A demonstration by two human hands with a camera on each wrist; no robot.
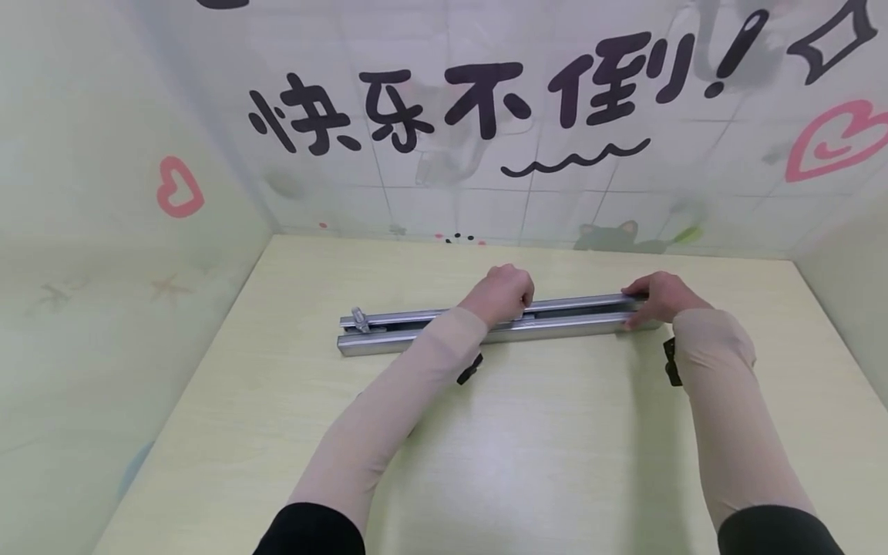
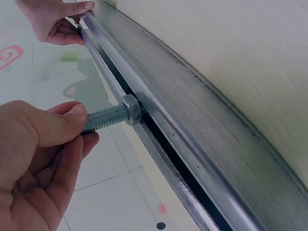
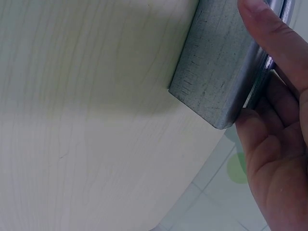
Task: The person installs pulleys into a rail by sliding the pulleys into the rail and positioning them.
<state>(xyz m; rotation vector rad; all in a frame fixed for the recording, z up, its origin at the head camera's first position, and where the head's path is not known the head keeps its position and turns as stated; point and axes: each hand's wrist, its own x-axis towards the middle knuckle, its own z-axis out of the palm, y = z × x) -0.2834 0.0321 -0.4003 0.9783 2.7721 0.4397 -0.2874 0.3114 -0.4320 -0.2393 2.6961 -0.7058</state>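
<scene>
A slotted steel channel (image 1: 409,339) lies lengthwise on the table, its open slot facing up. My left hand (image 1: 501,294) is over its middle. In the left wrist view, that hand's thumb and fingers pinch a threaded bolt (image 2: 109,118), and a hex nut (image 2: 132,110) on it sits at the slot. Whatever is below the nut is hidden inside the channel. My right hand (image 1: 662,297) grips the channel's right end, thumb on the near side, fingers at the far side. Another bolt-like metal piece (image 1: 360,320) stands tilted in the slot near the left end.
The pale wood-grain table (image 1: 527,447) extends toward me and to both sides of the channel. A printed backdrop (image 1: 458,208) rises behind the table's far edge, with side panels (image 1: 83,324) at left and right.
</scene>
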